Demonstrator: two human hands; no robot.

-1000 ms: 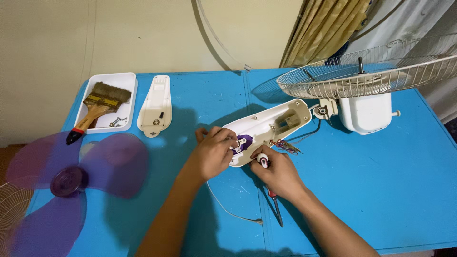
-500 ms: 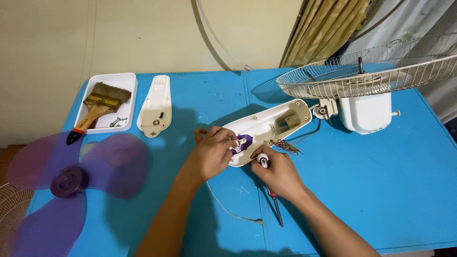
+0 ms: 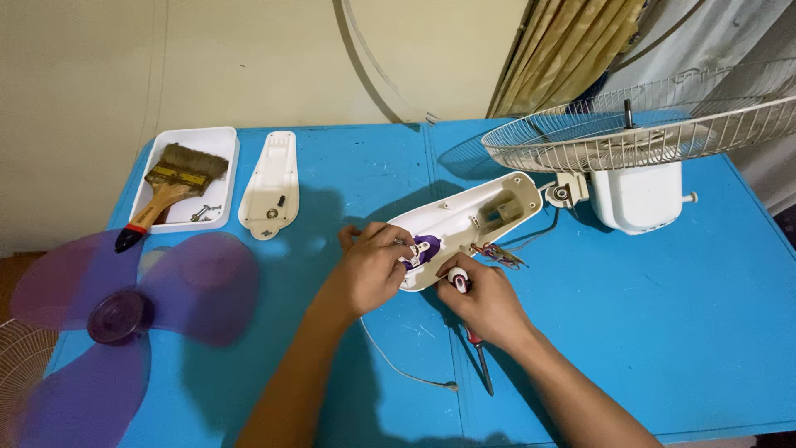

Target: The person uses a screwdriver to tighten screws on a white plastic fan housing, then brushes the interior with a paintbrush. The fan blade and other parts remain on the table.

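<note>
Over the last second almost nothing has moved: both my hands sit where they were on the near end of the open fan housing (image 3: pixel 468 226), so I judge the fiddly work inside it is still going on, not finished. My left hand (image 3: pixel 371 267) is curled closed, fingertips pinching at the small purple part (image 3: pixel 425 248) inside the shell, though I cannot tell exactly what they grip. My right hand (image 3: pixel 485 300) is closed around a screwdriver (image 3: pixel 474 336) whose red-and-white handle pokes up by the housing edge while its dark shaft lies back toward me on the table (image 3: pixel 647 332). The housing is smooth cream plastic, boat-shaped and hollow, lying slantwise mid-table with a bundle of coloured wires (image 3: pixel 497 253) spilling from its side. Beyond it stand the wire fan guard (image 3: pixel 663 133) and boxy white motor body (image 3: pixel 638 197). At left lie the translucent purple blade (image 3: pixel 124 311), the matching cover plate (image 3: pixel 272 184), and a bristly paintbrush (image 3: pixel 170 187) in a white tray (image 3: pixel 224 141).
</note>
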